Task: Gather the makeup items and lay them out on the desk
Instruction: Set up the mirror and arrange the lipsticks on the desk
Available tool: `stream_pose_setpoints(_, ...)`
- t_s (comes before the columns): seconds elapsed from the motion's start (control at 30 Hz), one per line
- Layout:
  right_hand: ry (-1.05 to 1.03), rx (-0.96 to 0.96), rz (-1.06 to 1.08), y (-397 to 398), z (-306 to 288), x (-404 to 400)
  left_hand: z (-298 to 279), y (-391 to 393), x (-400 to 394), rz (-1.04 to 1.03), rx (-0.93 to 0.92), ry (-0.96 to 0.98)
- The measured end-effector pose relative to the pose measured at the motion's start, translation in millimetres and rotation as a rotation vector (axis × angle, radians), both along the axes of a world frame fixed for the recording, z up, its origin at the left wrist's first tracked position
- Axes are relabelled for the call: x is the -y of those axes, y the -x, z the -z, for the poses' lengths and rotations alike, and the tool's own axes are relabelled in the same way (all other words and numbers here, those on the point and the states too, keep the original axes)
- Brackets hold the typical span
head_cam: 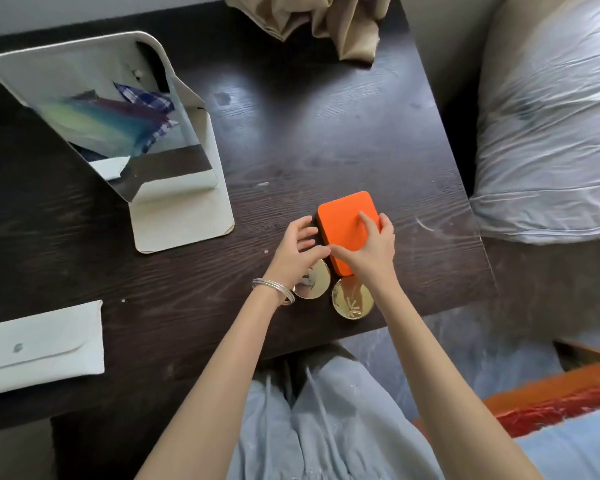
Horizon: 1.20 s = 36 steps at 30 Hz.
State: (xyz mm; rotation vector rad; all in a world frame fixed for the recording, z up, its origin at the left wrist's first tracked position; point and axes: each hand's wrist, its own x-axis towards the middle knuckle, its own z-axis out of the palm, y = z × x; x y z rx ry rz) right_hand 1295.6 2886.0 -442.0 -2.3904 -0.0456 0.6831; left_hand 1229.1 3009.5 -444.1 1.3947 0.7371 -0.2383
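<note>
An orange rectangular case lies on the dark wooden desk. My right hand grips it from the right, thumb on its near-left edge and fingers across its top. My left hand touches its left edge with relaxed fingers and wears silver bangles at the wrist. Two round gold compacts sit just in front of the case: the left compact partly under my left hand, the right compact under my right wrist near the desk's front edge.
A white standing mirror is at the back left. A white pouch lies at the front left. Beige cloth hangs over the desk's far edge. A bed with a pale pillow is to the right.
</note>
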Motion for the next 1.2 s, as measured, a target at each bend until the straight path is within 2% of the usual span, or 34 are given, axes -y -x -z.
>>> stream_pose_setpoints(0.1,0.183,0.064,-0.073,0.5,9.1,-10.1,2.7,-10.1,4.7,0.016,-0.032,0.004)
stream_pose_setpoints(0.33,0.272,0.153,-0.081,-8.3,7.5,-21.7,-1.0,-16.0,5.1,-0.019,-0.058,0.05)
stream_pose_setpoints(0.5,0.203,0.209,-0.123,1.8,-8.5,-47.8,-14.4,2.0,-20.3,-0.1,0.006,0.033)
stream_pose_setpoints(0.7,0.108,0.183,-0.206,51.6,-27.7,-109.5,-31.7,59.0,-73.8,-0.34,0.061,0.067)
stream_pose_setpoints(0.83,0.127,0.113,-0.296,104.6,-24.4,-150.5,-31.9,112.5,-103.4,-0.482,-0.026,0.06)
stream_pose_setpoints(0.97,0.177,-0.021,-0.32,150.2,-9.1,-175.3,-23.8,153.6,-116.3,-0.532,-0.118,0.063)
stream_pose_setpoints(1.13,0.268,0.016,-0.376,171.6,1.1,-184.9,-10.8,168.6,-129.9,-0.44,-0.247,0.027)
stream_pose_setpoints(1.2,0.355,0.079,-0.463,176.3,1.7,-187.7,-8.0,168.5,-132.2,-0.372,-0.302,0.004)
